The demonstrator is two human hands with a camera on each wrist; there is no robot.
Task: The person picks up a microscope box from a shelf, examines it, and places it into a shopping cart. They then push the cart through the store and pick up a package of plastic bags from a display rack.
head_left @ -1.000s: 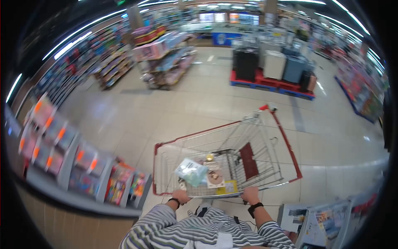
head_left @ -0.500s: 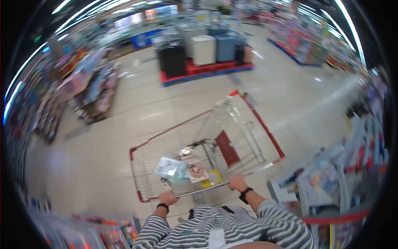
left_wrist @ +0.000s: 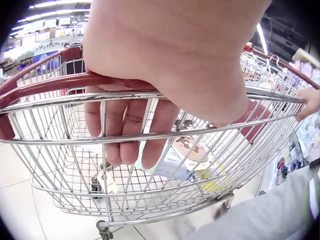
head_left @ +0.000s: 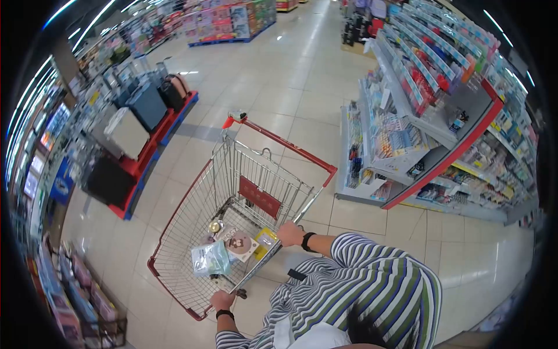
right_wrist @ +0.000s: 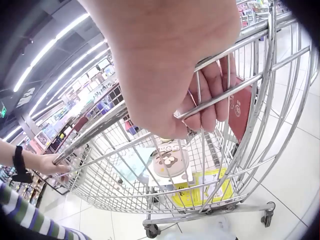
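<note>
A wire shopping cart [head_left: 260,196] with red trim stands side-on before me in the head view. My left hand [head_left: 222,300] holds the near rim at its left end; in the left wrist view the fingers [left_wrist: 152,132] hang over the rail into the basket. Farther along that rim my right hand [head_left: 290,234] grips it, fingers [right_wrist: 220,105] curled over the wires. Inside the cart lie a pale blue plastic pack [head_left: 210,259], a white box with a round brown picture [head_left: 238,243], a yellow pack [head_left: 265,241] and a small gold-topped item [head_left: 215,226].
Suitcases [head_left: 148,106] stand on a red and blue pallet [head_left: 154,152] to the left. Stationery shelves [head_left: 401,131] with a red-edged end rise close on the right. Boxed goods [head_left: 232,23] sit on a pallet farther ahead. Tiled floor [head_left: 279,99] runs between them.
The head view has swung right: the suitcases slid from right to left and the stationery shelves came in. The cart has turned relative to the surroundings. Both hands stay on its rim.
</note>
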